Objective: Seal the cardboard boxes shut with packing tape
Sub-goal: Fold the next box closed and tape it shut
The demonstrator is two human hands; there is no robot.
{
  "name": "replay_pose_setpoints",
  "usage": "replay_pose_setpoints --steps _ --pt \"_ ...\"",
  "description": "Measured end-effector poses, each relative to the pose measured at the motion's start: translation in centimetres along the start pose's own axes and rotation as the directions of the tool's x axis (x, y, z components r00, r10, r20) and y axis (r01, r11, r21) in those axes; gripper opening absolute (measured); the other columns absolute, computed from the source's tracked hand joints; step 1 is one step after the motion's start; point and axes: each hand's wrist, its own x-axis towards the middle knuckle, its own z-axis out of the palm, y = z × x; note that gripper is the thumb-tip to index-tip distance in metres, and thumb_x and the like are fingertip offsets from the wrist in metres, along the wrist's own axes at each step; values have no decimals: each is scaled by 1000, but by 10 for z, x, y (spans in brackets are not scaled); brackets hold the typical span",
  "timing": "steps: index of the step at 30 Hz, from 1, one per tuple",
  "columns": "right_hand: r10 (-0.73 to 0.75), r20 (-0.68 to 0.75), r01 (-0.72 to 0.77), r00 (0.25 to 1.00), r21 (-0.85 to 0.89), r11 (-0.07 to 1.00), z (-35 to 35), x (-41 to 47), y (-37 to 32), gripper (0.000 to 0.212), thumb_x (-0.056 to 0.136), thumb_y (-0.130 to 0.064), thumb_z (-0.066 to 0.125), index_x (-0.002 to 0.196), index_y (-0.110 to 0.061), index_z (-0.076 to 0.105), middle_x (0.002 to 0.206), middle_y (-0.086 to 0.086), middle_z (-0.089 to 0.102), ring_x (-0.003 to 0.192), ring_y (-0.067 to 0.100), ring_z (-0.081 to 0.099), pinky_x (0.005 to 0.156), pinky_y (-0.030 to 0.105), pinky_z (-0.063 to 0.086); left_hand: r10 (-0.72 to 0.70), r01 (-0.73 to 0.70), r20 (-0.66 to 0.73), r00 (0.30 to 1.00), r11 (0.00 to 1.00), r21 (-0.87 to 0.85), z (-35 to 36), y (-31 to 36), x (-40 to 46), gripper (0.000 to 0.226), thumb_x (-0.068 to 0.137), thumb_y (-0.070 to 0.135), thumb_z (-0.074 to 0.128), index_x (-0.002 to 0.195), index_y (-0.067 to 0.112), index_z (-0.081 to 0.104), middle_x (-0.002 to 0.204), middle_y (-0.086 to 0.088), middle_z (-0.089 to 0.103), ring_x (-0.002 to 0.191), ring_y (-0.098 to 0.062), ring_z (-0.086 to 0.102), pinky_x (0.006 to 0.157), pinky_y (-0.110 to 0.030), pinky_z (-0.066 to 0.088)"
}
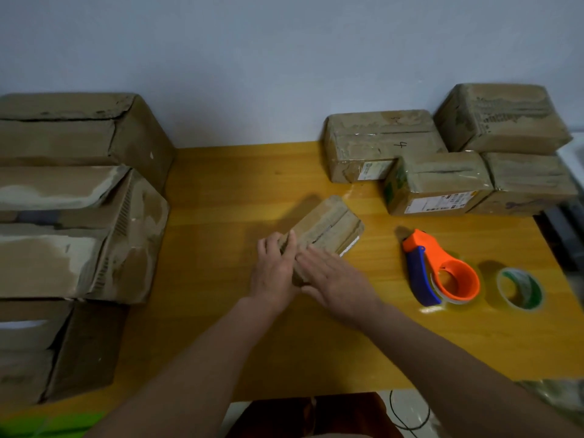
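**boxguy:** Both forearms come in from the bottom edge, over the yellow desk (221,184). Big worn cartons (79,232) stacked on the left, 4 smaller taped boxes (442,159) grouped back right by the wall.

**tapefan:** And the one being worked on?

**boxguy:** Small box (325,229) lies mid-desk, angled. Left hand (273,273) grips its near end w/ curled fingers; right hand (336,281) lies flat on it, fingers straight & together. Orange/blue tape dispenser (442,270) sits to the right, spare tape roll (520,289) just beside it, neither touched.
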Motion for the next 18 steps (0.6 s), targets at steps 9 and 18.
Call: replay_pose_setpoints --steps 9,18 --pt "246 17 -246 969 8 969 4 17 -2 89 87 -64 37 147 2 26 155 26 16 145 36 17 119 46 20 121 -128 -56 991 978 -166 4 -18 -16 67 88 16 68 148 17 37 128 -6 48 117 -23 46 97 -36 44" --pt "149 -215 -123 965 129 984 27 11 0 68 75 -28 79 130 2 54 140 22 48 131 36 46 110 48 28 225 -237 -148 963 969 -66 5 -32 -10 55 75 11 78 128 15 62 89 -8 66 88 -34 59 64 -40 53"
